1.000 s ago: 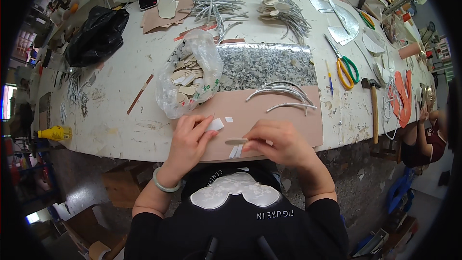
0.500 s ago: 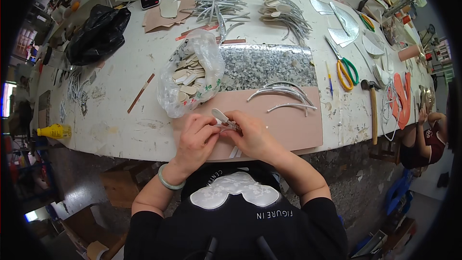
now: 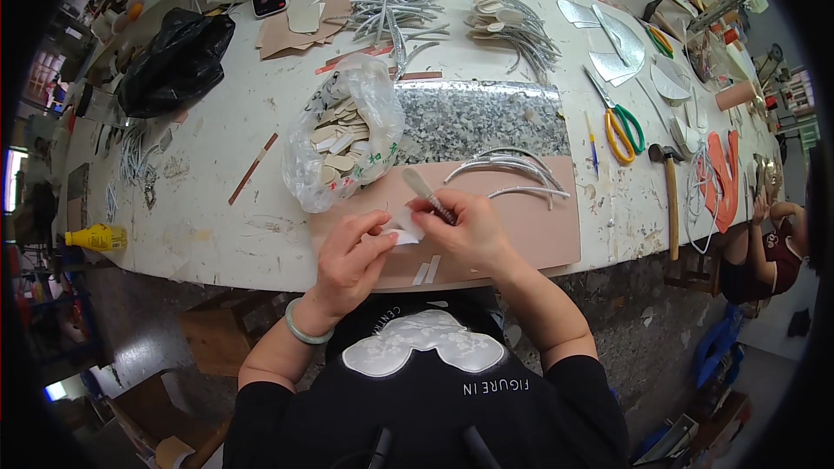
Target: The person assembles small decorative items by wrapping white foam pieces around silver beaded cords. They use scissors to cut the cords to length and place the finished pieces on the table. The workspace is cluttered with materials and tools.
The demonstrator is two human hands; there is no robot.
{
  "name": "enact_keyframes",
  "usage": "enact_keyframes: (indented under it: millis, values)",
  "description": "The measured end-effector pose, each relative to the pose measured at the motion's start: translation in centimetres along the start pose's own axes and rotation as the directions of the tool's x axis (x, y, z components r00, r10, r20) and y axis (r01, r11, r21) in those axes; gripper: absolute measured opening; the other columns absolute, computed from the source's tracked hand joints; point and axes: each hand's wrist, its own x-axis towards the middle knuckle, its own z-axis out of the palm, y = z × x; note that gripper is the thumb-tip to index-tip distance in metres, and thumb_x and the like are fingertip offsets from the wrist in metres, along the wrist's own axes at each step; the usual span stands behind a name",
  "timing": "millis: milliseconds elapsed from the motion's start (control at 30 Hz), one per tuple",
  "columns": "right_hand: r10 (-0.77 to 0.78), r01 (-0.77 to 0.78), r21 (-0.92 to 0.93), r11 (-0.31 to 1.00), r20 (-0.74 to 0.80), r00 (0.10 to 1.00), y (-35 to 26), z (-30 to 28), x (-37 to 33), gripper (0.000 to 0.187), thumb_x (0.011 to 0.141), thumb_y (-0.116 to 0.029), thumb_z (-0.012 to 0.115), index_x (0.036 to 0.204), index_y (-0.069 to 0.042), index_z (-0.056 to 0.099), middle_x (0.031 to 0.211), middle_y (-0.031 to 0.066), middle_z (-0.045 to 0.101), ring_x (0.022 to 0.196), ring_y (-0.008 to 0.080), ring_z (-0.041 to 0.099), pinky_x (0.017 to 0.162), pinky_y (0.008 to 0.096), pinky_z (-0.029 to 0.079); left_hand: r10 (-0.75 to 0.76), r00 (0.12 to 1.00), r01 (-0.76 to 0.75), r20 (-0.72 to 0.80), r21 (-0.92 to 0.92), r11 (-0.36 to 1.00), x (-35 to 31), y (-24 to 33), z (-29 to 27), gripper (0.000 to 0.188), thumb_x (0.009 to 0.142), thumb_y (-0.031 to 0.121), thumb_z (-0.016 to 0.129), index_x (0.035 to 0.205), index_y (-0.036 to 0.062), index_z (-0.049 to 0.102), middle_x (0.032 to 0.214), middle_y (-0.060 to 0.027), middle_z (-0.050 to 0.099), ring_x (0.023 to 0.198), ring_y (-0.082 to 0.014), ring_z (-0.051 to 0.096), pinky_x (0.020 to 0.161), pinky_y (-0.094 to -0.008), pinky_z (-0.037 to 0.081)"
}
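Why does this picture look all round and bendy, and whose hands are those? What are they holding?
The picture comes from a small camera worn on a person's head, looking down. Its lens sees very wide, so straight edges bend near the rim. There is no machine here, just two bare hands.

The left hand, with a green bangle on the wrist, pinches a small white piece. The right hand holds a thin tool with a silvery handle against that piece. Both work over a pinkish-brown board at the near edge of a white table.

On the board lie curved silver strips. Beside it sits a clear plastic bag of pale flat pieces, and behind it a speckled grey slab. To the right lie scissors with yellow and green handles and a hammer. Another person sits at the far right.
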Motion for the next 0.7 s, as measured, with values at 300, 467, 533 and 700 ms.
enact_keyframes:
  millis: [300, 467, 533, 700]
  values:
    - [-0.313, 0.295, -0.265, 0.918, -0.029, 0.949, 0.4, -0.8, 0.2, 0.027, 0.086, -0.014, 0.069, 0.108, 0.001, 0.065, 0.088, 0.0089, 0.060, 0.067, 0.0154, 0.056, 0.060, 0.0271, 0.045, -0.534, 0.830, 0.479, 0.161, -0.696, 0.535, -0.7, -0.7, -1.0, 0.025, 0.085, -0.008, 0.063, 0.109, -0.0036, 0.059, 0.115, -0.0147, 0.060, 0.100, -0.0200, 0.064, 0.085, -0.0293, 0.056]
    - [-0.411, 0.383, -0.248, 0.890, -0.068, 0.909, -1.7, -1.7, -1.1, 0.032, 0.090, -0.013, 0.064, 0.118, 0.001, 0.057, 0.090, 0.0136, 0.059, 0.072, 0.0276, 0.059, 0.064, 0.0350, 0.047, -0.682, 0.667, 0.604, 0.300, -0.753, 0.260, 1.3, 0.7, -1.6, 0.027, 0.087, -0.004, 0.064, 0.113, -0.0059, 0.061, 0.109, -0.0124, 0.063, 0.097, -0.0175, 0.064, 0.084, -0.0290, 0.056]
    - [-0.444, 0.445, -0.206, 0.872, 0.052, 0.894, -2.2, -2.4, -1.8, 0.031, 0.091, -0.012, 0.062, 0.119, 0.001, 0.056, 0.091, 0.0138, 0.060, 0.073, 0.0276, 0.059, 0.065, 0.0351, 0.048, -0.687, 0.637, 0.614, 0.350, -0.769, 0.177, 1.4, 0.4, -1.5, 0.027, 0.086, -0.003, 0.064, 0.113, -0.0063, 0.061, 0.108, -0.0125, 0.064, 0.096, -0.0175, 0.065, 0.082, -0.0280, 0.057]
    - [-0.163, 0.181, -0.028, 0.983, 0.319, 0.933, -3.7, -4.0, -3.4, 0.029, 0.091, -0.011, 0.062, 0.118, -0.002, 0.058, 0.091, 0.0124, 0.062, 0.075, 0.0262, 0.061, 0.067, 0.0349, 0.049, -0.640, 0.570, 0.621, 0.516, -0.780, -0.076, 1.5, -0.6, -1.6, 0.029, 0.087, 0.000, 0.064, 0.116, -0.0058, 0.060, 0.110, -0.0142, 0.065, 0.099, -0.0205, 0.066, 0.081, -0.0272, 0.057]
